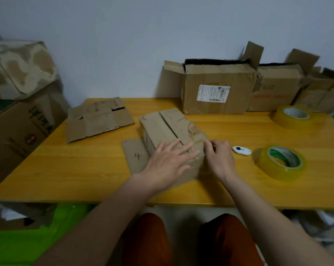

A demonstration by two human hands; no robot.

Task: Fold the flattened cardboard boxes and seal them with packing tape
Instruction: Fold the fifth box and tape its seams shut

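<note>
A handwritten "4" marks the cardboard flap [135, 155] lying on the tabletop [239, 181]; a white shipping label [213, 93] with barcodes sits on the open box [216, 96], its print too small to read; large dark characters on the left box [24, 135] are illegible.

The left hand [169, 162] covers the near top of the small box [170, 129] — the flap seam vanishes under it. What the right hand [219, 157] pinches is unclear, the shipping label [213, 93] is too small to read — and the far-right boxes [327, 89] run off the edge.
</note>
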